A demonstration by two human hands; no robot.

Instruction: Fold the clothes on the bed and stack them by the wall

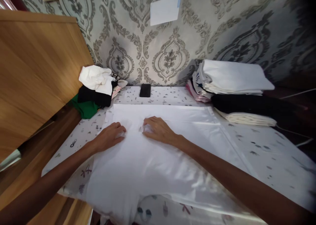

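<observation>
Now, left hand [110,137]: fingers curled, pinching the white cloth [148,165].
Right hand [159,130]: fingers curled, pinching the same cloth, just beside.

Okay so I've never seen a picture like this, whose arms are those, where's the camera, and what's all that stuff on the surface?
There is no machine here: a person wears one camera on the head, looking forward and down, so the two arms are their own. The left hand and right hand lie close together on a white cloth spread over a patterned sheet, fingers bent; whether they pinch the fabric is unclear. Behind it lies a black phone. A loose pile of clothes sits at the far left, a folded stack at the far right, and a wooden panel stands on the left.
</observation>
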